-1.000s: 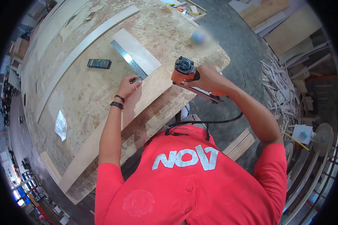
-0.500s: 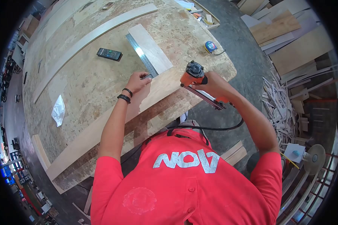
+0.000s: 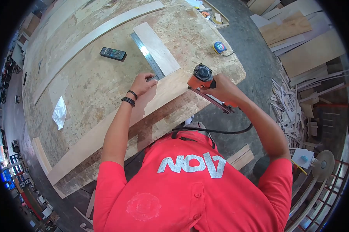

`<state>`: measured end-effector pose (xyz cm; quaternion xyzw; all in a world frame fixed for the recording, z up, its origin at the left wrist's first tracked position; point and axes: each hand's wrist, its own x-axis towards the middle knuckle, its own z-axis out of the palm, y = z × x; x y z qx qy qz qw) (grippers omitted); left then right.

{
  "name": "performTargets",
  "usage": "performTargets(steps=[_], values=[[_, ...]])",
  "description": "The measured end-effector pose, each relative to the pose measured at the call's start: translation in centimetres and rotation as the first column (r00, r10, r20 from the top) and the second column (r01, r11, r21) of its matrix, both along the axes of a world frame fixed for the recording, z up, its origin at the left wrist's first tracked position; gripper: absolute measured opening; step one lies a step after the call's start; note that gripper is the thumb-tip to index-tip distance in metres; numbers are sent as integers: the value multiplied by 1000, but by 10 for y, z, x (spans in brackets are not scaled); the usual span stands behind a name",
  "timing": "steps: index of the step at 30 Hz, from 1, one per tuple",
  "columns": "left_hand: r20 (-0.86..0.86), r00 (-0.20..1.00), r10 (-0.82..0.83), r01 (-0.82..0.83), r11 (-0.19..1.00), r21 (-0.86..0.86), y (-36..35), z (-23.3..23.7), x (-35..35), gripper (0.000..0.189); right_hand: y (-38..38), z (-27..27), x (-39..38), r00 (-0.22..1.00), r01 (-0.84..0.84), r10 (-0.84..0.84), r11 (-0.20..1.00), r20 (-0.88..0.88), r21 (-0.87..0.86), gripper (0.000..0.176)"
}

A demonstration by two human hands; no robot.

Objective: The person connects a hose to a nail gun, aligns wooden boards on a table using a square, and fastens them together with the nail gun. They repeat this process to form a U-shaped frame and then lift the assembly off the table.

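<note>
My left hand [image 3: 144,84] is closed on the dark stock of a metal try square [image 3: 147,56], right at the edge of a long wooden board [image 3: 104,129]. The square's ruled blade lies along the left side of a shorter wooden piece [image 3: 157,48], whose near end meets the long board. In my right hand [image 3: 223,89] is an orange and black nail gun [image 3: 200,77], its head over the right end of the long board. Whether the nail gun touches the wood is hard to tell.
On the worktable [image 3: 85,81] lie a remote control [image 3: 113,53], a tape measure [image 3: 219,47], a plastic packet [image 3: 59,113] and a long strip [image 3: 101,35]. A black hose [image 3: 228,132] runs from the nail gun past my waist. Scrap wood [image 3: 288,112] is piled right.
Both hands keep their holds on the square and the nail gun. The view has shifted very slightly; little else differs.
</note>
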<state>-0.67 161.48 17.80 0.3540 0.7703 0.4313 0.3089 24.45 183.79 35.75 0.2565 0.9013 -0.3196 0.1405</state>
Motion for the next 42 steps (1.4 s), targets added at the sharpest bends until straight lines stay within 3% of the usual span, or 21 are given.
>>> performTargets(steps=[2,4,9,14,27,30,32,36,40,42], values=[[-13,1000,-1,2,1000,27,0,-1,0,24,-3,9,-2,999,15,-15,1000,40,-3,37],[19,1000,9,-8,1000,-23,0,5,1,34,-3,8,-1,999,29,-28,999,37,-24,36],[2,1000,-1,1,1000,-13,0,1,-1,33,-4,11,-2,999,51,-50,995,18,-86,34],[1,1000,-10,10,1000,-16,-1,7,2,29,-5,15,-2,998,57,-51,992,48,-114,41],[5,1000,-2,2,999,-36,0,4,0,35,1,11,-9,993,73,-67,996,100,-56,45],[-11,1000,12,-12,999,-38,2,5,-1,36,4,17,-20,992,96,-86,989,94,-110,46],[-31,999,21,-22,999,-43,-1,5,1,37,0,27,-33,971,202,-180,969,155,-142,47],[-23,1000,2,-2,1000,-27,1,0,-3,37,9,8,-49,996,92,-92,992,-1,-83,46],[-39,999,-25,25,1000,15,0,-2,-5,35,9,3,-64,999,48,-46,992,15,-117,42],[-30,999,-13,14,1000,24,-1,-1,-3,34,6,6,-67,992,118,-111,982,55,-147,42]])
